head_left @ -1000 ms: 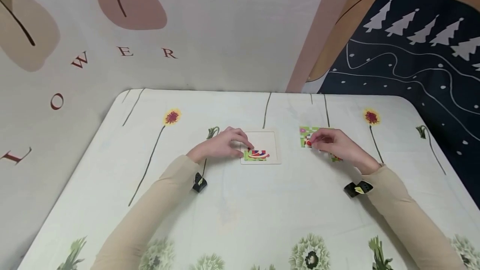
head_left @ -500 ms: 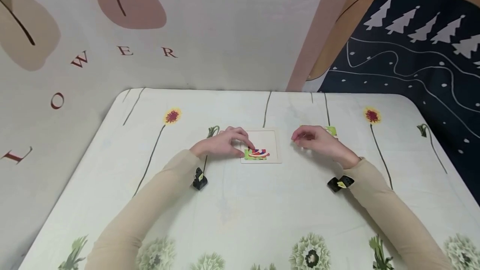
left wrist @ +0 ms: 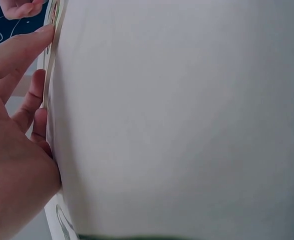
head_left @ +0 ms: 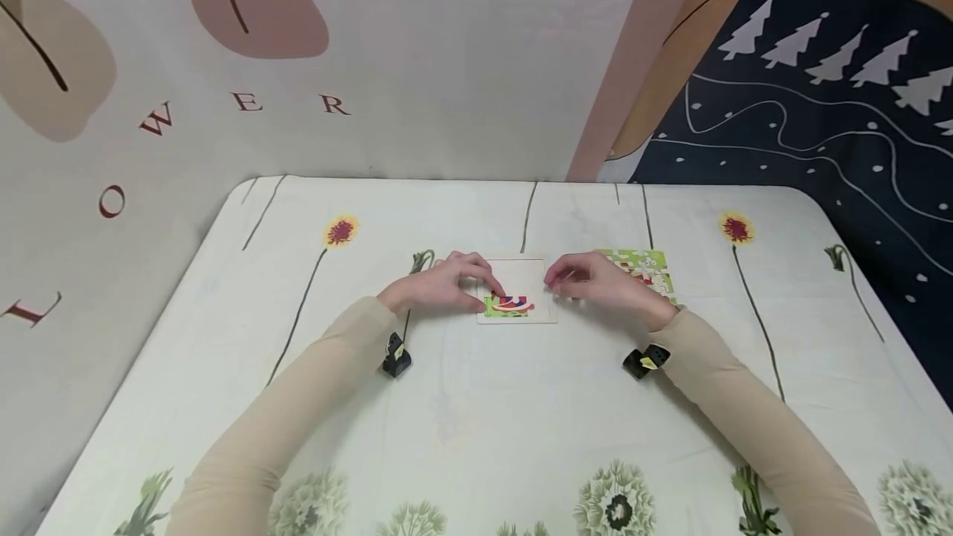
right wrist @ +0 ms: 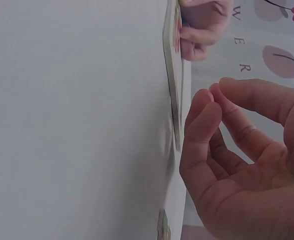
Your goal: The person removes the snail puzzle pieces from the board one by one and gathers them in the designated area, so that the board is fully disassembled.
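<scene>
A pale puzzle tray (head_left: pixel 521 275) lies on the table, with joined puzzle pieces (head_left: pixel 508 306) in green, red and blue along its near left part. My left hand (head_left: pixel 445 284) rests at the tray's left edge. Its index fingertip touches the pieces and its thumb sits at the rim; in the left wrist view the fingers are extended along the edge. My right hand (head_left: pixel 591 278) hovers at the tray's right edge, its thumb and fingertips (right wrist: pixel 210 117) drawn together. I cannot tell if a piece is between them.
More green, red and white puzzle pieces (head_left: pixel 648 265) lie on the table to the right, partly behind the right hand and wrist. A flower-printed cloth (head_left: pixel 476 412) covers the table. Printed wall hangings (head_left: pixel 447 89) rise behind its far edge.
My right hand has moved left from the loose pieces to the tray's right edge, uncovering more of those pieces. The left hand has stayed at the tray.
</scene>
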Tool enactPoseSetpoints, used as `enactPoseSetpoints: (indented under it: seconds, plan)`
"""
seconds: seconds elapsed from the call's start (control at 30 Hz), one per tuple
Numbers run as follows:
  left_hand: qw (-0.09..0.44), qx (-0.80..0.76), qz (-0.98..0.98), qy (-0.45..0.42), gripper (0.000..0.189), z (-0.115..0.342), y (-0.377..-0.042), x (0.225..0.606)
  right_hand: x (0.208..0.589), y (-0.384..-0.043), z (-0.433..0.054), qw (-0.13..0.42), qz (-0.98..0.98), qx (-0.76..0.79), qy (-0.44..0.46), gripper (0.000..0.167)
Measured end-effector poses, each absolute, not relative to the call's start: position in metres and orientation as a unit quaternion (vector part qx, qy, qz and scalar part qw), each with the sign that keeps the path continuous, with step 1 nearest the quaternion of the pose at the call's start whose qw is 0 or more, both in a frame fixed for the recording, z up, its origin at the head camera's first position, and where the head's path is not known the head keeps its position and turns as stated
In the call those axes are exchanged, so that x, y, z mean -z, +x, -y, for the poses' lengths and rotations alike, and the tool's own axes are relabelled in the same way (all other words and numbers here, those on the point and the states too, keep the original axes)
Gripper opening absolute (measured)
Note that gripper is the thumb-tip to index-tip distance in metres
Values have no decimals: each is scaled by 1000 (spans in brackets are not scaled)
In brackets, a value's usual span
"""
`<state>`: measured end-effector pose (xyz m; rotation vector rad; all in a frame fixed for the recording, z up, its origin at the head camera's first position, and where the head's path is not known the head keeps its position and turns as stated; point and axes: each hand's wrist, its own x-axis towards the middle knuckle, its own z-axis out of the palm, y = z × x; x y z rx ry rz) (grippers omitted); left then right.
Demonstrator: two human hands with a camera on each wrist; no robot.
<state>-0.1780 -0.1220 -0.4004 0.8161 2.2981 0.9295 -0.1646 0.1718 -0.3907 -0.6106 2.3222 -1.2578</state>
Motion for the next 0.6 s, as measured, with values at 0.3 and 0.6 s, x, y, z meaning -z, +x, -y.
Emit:
enactPoseSetpoints:
  seconds: [0.3,0.6]
  plan:
    - [260,-344,-853,293,32,120,-179,402,388,-166,-154,242,-830,448,-228,23]
    - [254,-334,-858,295,32,119,-179,402,389,-168,-143,264,-836,420,-234,22]
